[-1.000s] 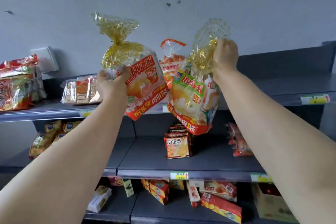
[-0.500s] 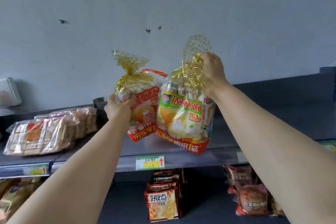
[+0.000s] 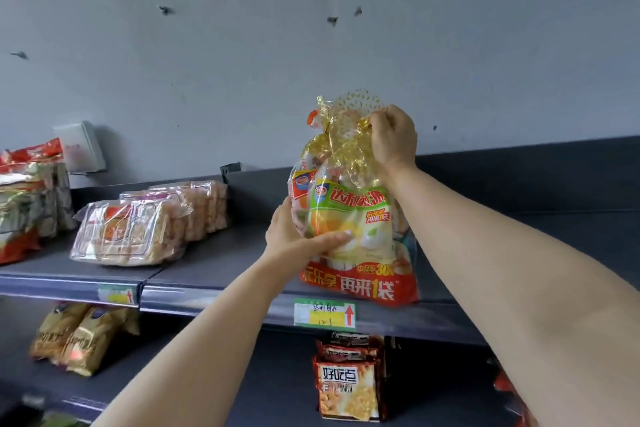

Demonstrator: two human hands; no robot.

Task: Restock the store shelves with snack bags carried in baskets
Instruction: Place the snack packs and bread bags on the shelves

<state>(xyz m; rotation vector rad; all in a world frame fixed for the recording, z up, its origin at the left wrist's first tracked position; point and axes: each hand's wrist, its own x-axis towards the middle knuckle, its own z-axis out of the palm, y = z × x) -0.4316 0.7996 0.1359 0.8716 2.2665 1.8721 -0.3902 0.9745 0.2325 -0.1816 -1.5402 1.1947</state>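
**Fingers** (image 3: 380,120) of the right hand (image 3: 393,139): curled tight, pinching the gathered gold neck of the front snack bag (image 3: 356,229) beside its tie.

**Thumb** (image 3: 332,239) of the left hand (image 3: 294,239): laid across the bag's printed face at mid-height, with the palm against its left side. The remaining left fingers pass behind the pack and are hidden, so how far they wrap cannot be told.

**Front bag:** stands near upright. Its red bottom band is at the front edge of the top shelf (image 3: 214,263), overhanging the lip above the price label (image 3: 323,312). Whether the shelf bears its weight is unclear.

**Rear snack bag** (image 3: 299,184): red-labelled, directly behind the front one, touching it and partly covered by it.

**Surroundings:** clear cracker packs (image 3: 138,225) lie to the left on the same shelf, well apart. Small orange packets (image 3: 348,388) stand beneath on the lower shelf (image 3: 277,392).

**Hazards, as judged:**
- (a) The base sits far forward, so letting go here would probably tip the top-heavy bag off the lip onto the shelf below.
- (b) Pushing the front bag back may shove the rear bag over or askew, since only contact with the front bag steadies it.
- (c) The thin film neck could tear, or slip through the pinch, if it carries the load alone.
- (d) Hard thumb pressure may crush the contents.
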